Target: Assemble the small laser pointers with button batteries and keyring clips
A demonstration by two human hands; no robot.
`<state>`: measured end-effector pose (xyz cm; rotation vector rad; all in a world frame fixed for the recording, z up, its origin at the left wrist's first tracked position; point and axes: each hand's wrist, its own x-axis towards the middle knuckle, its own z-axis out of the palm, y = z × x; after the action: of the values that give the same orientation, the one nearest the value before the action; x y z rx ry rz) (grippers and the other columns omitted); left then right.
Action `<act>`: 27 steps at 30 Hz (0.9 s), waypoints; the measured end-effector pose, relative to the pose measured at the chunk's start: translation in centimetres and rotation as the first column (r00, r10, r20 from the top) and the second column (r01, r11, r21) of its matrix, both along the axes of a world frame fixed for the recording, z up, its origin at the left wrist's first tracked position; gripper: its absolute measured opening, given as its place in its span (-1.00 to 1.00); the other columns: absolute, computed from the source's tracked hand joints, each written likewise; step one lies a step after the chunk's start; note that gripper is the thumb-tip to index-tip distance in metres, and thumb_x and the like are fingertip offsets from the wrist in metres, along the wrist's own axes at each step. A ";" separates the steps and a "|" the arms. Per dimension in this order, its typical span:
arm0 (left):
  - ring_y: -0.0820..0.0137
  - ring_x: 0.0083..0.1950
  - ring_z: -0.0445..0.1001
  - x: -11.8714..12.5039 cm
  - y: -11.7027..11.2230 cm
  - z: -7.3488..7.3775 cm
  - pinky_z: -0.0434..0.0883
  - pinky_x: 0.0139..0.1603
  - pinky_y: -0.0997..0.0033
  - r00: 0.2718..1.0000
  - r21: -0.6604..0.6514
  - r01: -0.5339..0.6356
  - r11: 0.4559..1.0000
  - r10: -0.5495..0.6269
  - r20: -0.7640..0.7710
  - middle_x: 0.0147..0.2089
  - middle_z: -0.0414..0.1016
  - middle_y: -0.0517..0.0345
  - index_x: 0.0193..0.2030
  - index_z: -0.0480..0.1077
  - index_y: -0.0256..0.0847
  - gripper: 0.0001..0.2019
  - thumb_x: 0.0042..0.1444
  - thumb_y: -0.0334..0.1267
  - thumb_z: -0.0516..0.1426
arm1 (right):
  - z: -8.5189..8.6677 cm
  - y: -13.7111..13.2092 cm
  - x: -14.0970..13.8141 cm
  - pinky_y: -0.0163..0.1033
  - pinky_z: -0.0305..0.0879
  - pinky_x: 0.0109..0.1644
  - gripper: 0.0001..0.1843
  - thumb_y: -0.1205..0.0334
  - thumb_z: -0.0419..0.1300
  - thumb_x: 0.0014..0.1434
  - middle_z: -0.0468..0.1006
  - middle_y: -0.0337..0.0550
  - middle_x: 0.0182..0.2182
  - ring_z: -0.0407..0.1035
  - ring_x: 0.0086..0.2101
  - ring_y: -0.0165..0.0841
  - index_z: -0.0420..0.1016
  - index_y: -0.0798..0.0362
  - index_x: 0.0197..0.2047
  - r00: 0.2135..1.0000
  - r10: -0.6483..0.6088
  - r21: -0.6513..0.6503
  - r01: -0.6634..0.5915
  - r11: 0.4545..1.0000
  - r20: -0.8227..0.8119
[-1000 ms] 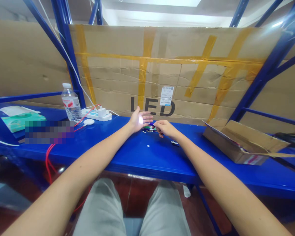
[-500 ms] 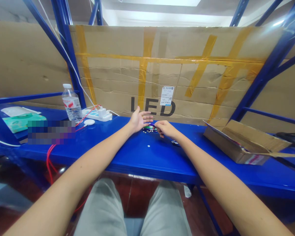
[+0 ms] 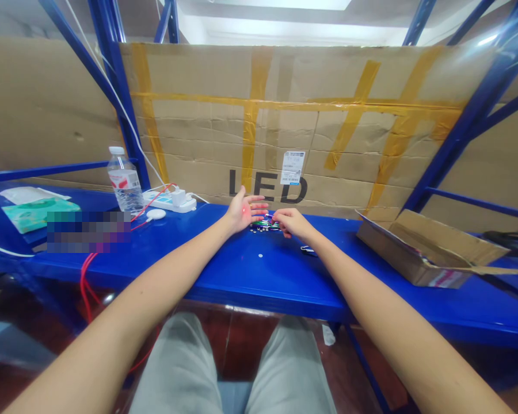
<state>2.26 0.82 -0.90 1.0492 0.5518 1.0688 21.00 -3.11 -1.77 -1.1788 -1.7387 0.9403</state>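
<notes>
My left hand (image 3: pixel 244 211) is held palm up above the blue table, fingers spread, with nothing in it. A red light spot shows on its palm. My right hand (image 3: pixel 290 222) is closed, its fingertips pinching a small purple laser pointer (image 3: pixel 269 216) aimed at the left palm. Below and between the hands lies a pile of slim shiny tubes (image 3: pixel 261 224), green, purple and other colours. Several small round silver pieces (image 3: pixel 254 231), like button cells, lie at the pile's near edge. A single round silver disc (image 3: pixel 261 256) rests nearer to me.
A small black-and-white item (image 3: pixel 308 250) lies by my right wrist. An open cardboard box (image 3: pixel 408 253) stands at right. A water bottle (image 3: pixel 126 183), power strip (image 3: pixel 166 201), white round puck (image 3: pixel 156 214) and tissue pack (image 3: pixel 41 213) are at left. A large carton (image 3: pixel 198 138) stands behind.
A red light spot now shows on my left palm, where none was visible before. Both hands keep nearly the same place.
</notes>
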 end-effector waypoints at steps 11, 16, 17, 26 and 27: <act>0.13 -0.18 0.54 0.0 0.0 0.1 0.43 -0.20 0.18 1.000 -0.004 -0.005 1.000 0.005 -0.007 -0.19 0.56 -0.20 -0.04 0.42 -0.29 -0.26 0.25 0.33 -0.27 | -0.1 -0.1 0.2 -0.37 0.04 -0.72 -0.86 0.24 0.14 0.05 0.13 -0.40 -0.76 0.04 -0.73 -0.51 0.37 0.06 -0.51 0.999 0.028 -0.016 -0.028 0.999 0.033; 0.13 -0.18 0.54 0.0 -0.1 0.1 0.44 -0.19 0.17 1.000 0.003 -0.004 1.000 0.004 -0.008 -0.17 0.56 -0.22 -0.03 0.41 -0.30 -0.26 0.26 0.32 -0.26 | -0.2 0.0 0.3 -0.37 0.06 -0.71 -0.88 0.25 0.16 0.06 0.13 -0.41 -0.76 0.04 -0.73 -0.51 0.39 0.06 -0.48 0.999 0.028 -0.021 -0.027 0.999 0.040; 0.13 -0.19 0.54 0.0 -0.1 0.1 0.44 -0.20 0.17 1.000 0.001 -0.006 1.000 0.006 -0.010 -0.18 0.56 -0.21 -0.03 0.42 -0.30 -0.27 0.26 0.32 -0.26 | -0.2 0.0 0.3 -0.37 0.06 -0.71 -0.88 0.25 0.16 0.06 0.13 -0.41 -0.76 0.05 -0.73 -0.51 0.39 0.06 -0.49 0.999 0.026 -0.024 -0.025 0.999 0.044; 0.34 -0.32 0.51 0.5 -0.3 -0.3 0.40 -0.30 0.35 0.977 0.148 -0.037 0.988 0.067 -0.203 -0.22 0.55 -0.07 -0.18 0.46 -0.28 -0.66 0.22 0.01 0.14 | 0.1 0.1 0.4 -0.38 0.06 -0.69 -0.85 0.27 0.16 0.11 0.17 -0.38 -0.73 0.07 -0.71 -0.50 0.36 0.06 -0.49 0.994 -0.009 -0.004 0.010 1.000 0.106; 0.36 -0.35 0.50 0.7 -0.4 -0.5 0.38 -0.33 0.38 0.955 0.221 -0.035 0.975 0.098 -0.282 -0.25 0.55 -0.04 -0.20 0.47 -0.28 -0.73 0.18 -0.08 0.20 | 0.1 0.0 0.4 -0.38 0.06 -0.68 -0.85 0.27 0.17 0.11 0.19 -0.38 -0.72 0.08 -0.70 -0.51 0.36 0.06 -0.49 0.993 -0.020 0.000 0.020 1.000 0.114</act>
<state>2.97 0.45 -1.39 1.4000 0.7243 1.0555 21.36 -3.08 -1.67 -1.2702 -1.8128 0.8767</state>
